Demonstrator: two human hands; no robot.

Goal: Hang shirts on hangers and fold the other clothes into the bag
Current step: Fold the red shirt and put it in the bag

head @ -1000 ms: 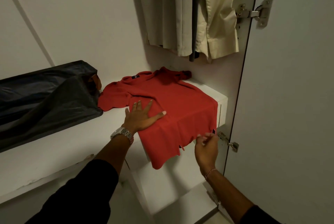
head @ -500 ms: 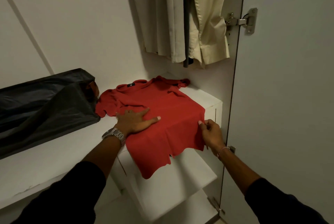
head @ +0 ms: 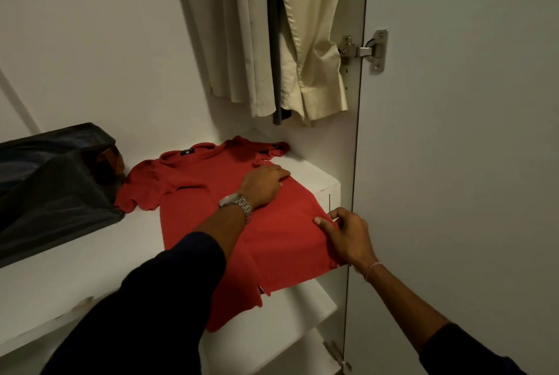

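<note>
1. I see the red shirt (head: 211, 208) spread flat on the white shelf (head: 75, 259) inside the wardrobe, collar toward the back wall, hem hanging over the shelf's front edge.
2. My left hand (head: 266, 182) rests palm down on the upper right part of the shirt, near the right sleeve. Its fingers are straight and held close together, pressing the fabric and holding nothing.
3. My right hand (head: 348, 237) is at the shirt's right side edge, near the shelf's right end. Its fingers are curled with the thumb above, pinching the fabric edge.
4. A metal wristwatch (head: 239, 204) sits on the left wrist; a thin bracelet (head: 371, 269) sits on the right wrist. Both arms wear dark sleeves.
5. The dark bag (head: 51, 190) lies on the same shelf to the left, touching the shirt's left sleeve. A brown item shows in its opening; I cannot tell what it is.
6. Pale garments (head: 257, 42) hang above the back of the shelf, clear of the red shirt.
7. The wardrobe door (head: 469, 163) stands open on the right, with a metal hinge (head: 366, 51) on its inner edge.
</note>
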